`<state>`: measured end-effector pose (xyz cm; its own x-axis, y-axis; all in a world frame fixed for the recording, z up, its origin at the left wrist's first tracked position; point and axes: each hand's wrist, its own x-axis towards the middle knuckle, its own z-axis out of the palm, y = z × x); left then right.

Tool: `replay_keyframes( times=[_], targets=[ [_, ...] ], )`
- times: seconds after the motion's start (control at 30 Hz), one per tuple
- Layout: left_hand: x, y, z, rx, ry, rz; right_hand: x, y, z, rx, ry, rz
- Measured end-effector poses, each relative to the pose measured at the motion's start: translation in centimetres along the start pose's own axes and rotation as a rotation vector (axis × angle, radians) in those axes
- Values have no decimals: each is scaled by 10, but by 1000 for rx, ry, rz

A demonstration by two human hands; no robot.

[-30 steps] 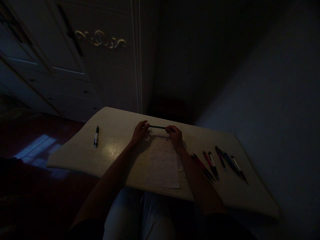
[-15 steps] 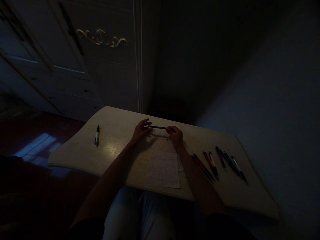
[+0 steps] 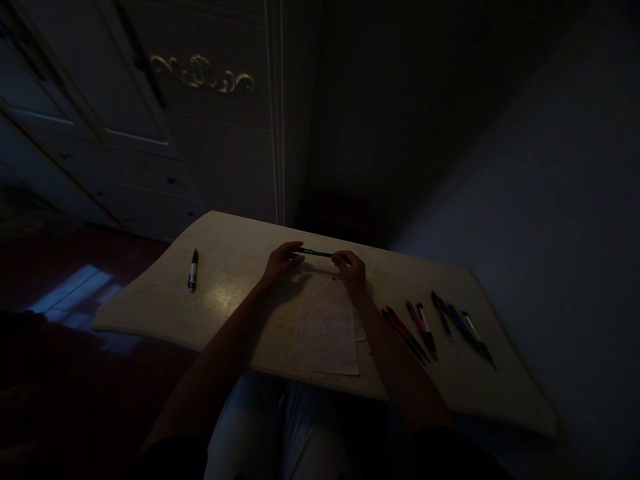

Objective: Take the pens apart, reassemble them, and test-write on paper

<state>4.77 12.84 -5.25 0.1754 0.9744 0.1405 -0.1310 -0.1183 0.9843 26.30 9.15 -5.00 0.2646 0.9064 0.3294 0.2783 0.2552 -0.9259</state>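
Note:
In dim light I hold a thin dark pen [image 3: 317, 253] level above a pale board [image 3: 235, 253] that rests over my lap. My left hand [image 3: 281, 262] pinches its left end. My right hand [image 3: 352, 272] grips its right end with curled fingers. Under my hands lies a written sheet of paper [image 3: 325, 327].
A black and white pen [image 3: 193, 271] lies alone on the board's left part. Several pens [image 3: 435, 327] lie in a row on its right part. A pale cabinet with a gold ornament [image 3: 203, 72] stands behind. A light wall [image 3: 550, 220] rises on the right.
My left fingers loosened from the pen's end half a second ago and are pinched on it again now. The pen and my right hand have barely moved.

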Motion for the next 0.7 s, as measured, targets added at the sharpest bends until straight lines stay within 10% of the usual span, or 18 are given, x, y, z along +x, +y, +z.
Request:
replay_keyframes(
  times=[0.7],
  targets=[
    [-4, 9, 2, 17, 15, -35, -1, 0, 1, -21, 4, -23]
  ],
)
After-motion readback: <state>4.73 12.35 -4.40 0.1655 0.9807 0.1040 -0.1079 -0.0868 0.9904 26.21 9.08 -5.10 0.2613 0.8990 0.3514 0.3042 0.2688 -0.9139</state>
